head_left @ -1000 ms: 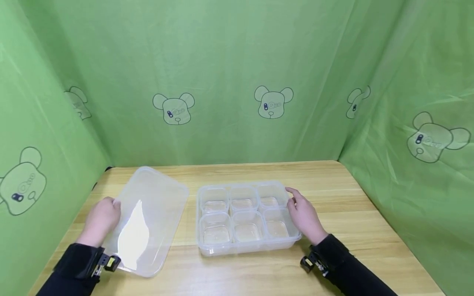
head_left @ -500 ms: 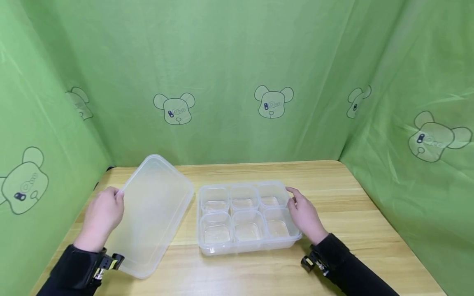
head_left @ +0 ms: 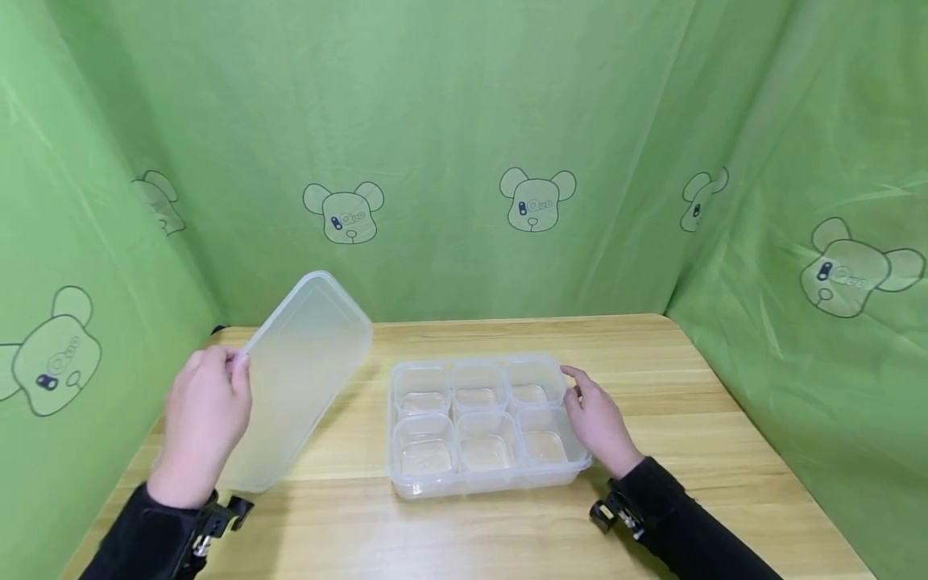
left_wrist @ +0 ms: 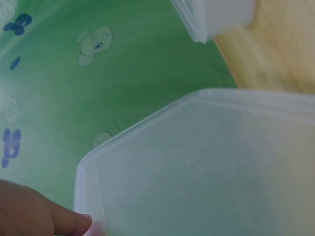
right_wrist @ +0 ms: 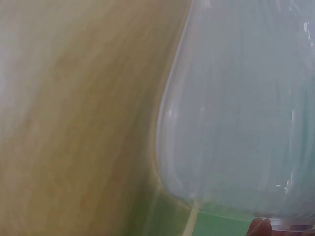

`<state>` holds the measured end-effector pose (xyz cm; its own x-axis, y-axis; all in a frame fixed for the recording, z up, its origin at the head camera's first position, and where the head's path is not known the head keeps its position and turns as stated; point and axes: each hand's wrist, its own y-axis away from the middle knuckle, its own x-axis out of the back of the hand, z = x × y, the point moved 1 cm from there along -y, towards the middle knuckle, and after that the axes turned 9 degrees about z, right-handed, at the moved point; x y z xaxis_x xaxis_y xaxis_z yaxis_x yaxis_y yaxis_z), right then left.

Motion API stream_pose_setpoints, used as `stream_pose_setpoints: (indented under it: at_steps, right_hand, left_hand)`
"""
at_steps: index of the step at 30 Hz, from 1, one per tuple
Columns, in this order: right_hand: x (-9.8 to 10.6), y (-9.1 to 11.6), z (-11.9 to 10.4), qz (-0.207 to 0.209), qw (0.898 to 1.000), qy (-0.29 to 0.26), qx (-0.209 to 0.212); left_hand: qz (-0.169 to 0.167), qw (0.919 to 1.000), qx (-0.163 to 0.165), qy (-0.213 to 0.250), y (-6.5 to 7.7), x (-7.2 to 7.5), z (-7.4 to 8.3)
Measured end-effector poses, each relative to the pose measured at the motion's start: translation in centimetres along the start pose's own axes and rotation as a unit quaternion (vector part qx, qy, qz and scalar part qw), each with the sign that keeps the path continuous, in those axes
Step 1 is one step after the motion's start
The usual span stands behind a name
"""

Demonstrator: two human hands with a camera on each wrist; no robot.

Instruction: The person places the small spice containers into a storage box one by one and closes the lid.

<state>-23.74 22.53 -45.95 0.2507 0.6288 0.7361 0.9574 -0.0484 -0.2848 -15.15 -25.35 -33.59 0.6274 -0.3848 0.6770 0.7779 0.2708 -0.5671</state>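
A translucent rectangular plastic lid is tilted up on the left, its far end above the table. My left hand pinches its left edge between thumb and fingers; in the left wrist view a finger lies at the lid's rim. In the middle stands a clear plastic storage box without its cover, holding several small square tubs. My right hand holds the box's right rim, its index finger pointing to the far right corner. The right wrist view shows mostly box wall and one fingertip.
The box and hands are on a light wooden table. Green curtains printed with bear heads stand at the back and both sides. A camera is strapped to each black-sleeved wrist.
My left hand has raised the lid from lying on the table and tilted it up steeply, moving slightly right and away. My right hand and the box have stayed put.
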Motion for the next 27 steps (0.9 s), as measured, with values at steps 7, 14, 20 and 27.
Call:
stream_pose_setpoints:
  at_steps: [7,14,20,27]
  right_hand:
    - [-0.1,-0.1,0.1,-0.001,1.0,0.002,-0.001]
    - [0.0,0.0,-0.1,0.002,1.0,0.0,0.003]
    - [0.1,-0.1,-0.1,0.0,1.0,-0.001,0.0]
    - [-0.1,-0.2,0.1,-0.003,1.0,-0.002,-0.004]
  left_hand:
    - [0.07,0.9969,-0.024,0.028,0.3,0.1,2.2]
    - [0.138,0.9837,-0.093,0.069,0.8,0.0,4.6]
    - [0.158,0.9741,-0.134,0.091,1.2,-0.3,6.6]
    - [0.169,0.9644,-0.178,0.099,1.3,-0.9,8.3]
